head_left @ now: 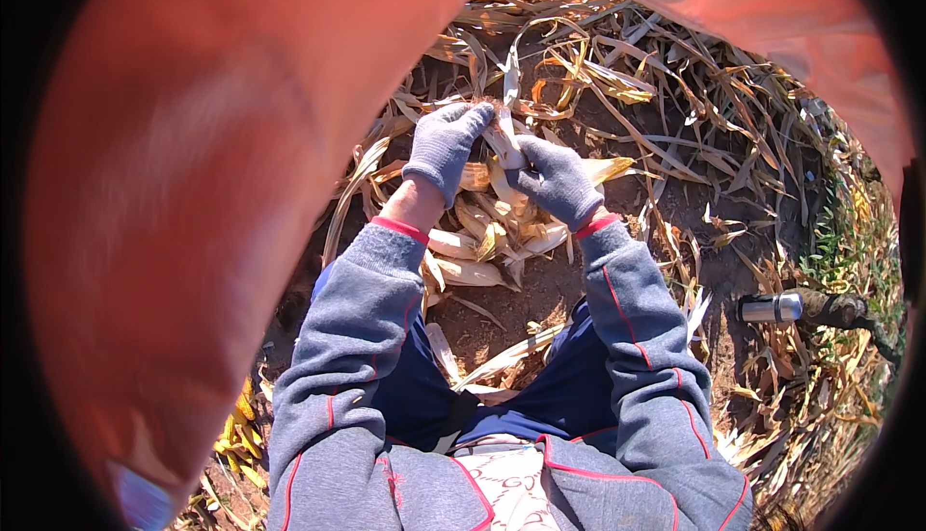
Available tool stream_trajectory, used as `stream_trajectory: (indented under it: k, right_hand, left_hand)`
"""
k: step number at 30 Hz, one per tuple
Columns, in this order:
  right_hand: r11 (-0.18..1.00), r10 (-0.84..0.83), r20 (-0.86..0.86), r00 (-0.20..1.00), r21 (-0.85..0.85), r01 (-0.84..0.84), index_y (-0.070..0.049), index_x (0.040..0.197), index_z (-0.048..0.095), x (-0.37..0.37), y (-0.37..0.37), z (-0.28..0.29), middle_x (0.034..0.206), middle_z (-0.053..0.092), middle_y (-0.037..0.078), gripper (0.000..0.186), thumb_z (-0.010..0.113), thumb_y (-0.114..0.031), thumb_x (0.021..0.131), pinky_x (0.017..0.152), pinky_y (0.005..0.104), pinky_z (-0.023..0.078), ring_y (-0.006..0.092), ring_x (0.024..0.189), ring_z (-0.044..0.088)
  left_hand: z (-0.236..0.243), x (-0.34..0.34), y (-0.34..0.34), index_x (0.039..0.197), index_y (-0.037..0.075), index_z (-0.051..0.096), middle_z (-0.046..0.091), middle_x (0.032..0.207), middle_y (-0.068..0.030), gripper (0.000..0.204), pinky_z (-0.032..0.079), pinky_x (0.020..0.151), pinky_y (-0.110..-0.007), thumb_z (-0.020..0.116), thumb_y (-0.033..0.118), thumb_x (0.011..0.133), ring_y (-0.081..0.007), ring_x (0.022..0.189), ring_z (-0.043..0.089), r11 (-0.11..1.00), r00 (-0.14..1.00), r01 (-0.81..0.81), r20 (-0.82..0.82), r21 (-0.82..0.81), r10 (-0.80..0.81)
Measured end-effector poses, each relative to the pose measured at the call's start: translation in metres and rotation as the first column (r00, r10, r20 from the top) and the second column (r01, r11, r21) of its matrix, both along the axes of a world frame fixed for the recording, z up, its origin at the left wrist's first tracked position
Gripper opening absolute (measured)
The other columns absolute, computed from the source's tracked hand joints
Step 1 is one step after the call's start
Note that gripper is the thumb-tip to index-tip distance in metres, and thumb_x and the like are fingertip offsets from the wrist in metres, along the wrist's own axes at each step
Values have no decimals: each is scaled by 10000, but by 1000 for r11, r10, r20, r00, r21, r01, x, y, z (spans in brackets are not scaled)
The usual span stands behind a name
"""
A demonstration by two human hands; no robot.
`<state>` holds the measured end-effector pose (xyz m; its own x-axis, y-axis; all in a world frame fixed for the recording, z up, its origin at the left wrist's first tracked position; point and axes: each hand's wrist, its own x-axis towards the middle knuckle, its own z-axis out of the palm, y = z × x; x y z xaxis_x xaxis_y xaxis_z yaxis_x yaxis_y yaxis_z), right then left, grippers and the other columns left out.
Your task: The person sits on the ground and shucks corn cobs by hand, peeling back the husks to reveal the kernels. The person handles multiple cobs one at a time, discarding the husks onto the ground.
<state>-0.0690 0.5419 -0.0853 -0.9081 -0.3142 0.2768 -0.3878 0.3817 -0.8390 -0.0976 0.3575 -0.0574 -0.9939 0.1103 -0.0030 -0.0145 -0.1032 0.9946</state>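
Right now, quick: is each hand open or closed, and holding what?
Left hand: closed, pinching the upper end of a corn ear.
Right hand: closed, gripping the same ear lower down.

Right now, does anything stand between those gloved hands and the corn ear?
Nothing visible: the gloved right hand grips the corn ear, and the gloved left hand is closed at its upper end.

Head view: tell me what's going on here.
A person's left hand, gloved, pinches the upper end of a pale-husked ear of corn, and the right hand, gloved too, grips it lower down. More pale ears lie piled nearer the body, with dry leaves around. Yellow cobs lie at the lower left.
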Motion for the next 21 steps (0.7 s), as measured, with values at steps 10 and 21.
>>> stream_trajectory:
  k: [10,21]
  right_hand:
    - [958,-112,129,985,-249,141,-21,1146,577,-4,-12,2,1065,633,122,453,724,-277,803,855,321,473,198,975,605]
    - [773,-19,401,916,-576,267,-12,941,655,-1,-9,17,761,640,23,165,650,-168,884,565,222,499,80,625,588]
  left_hand:
    - [7,12,18,961,6,682,665,821,-50,178,539,626,-250,646,163,885,-111,687,627,940,976,-183,172,288,137]
    - [4,13,17,973,32,650,655,838,-29,154,550,637,-244,619,167,905,-108,736,637,974,981,-102,186,202,64]
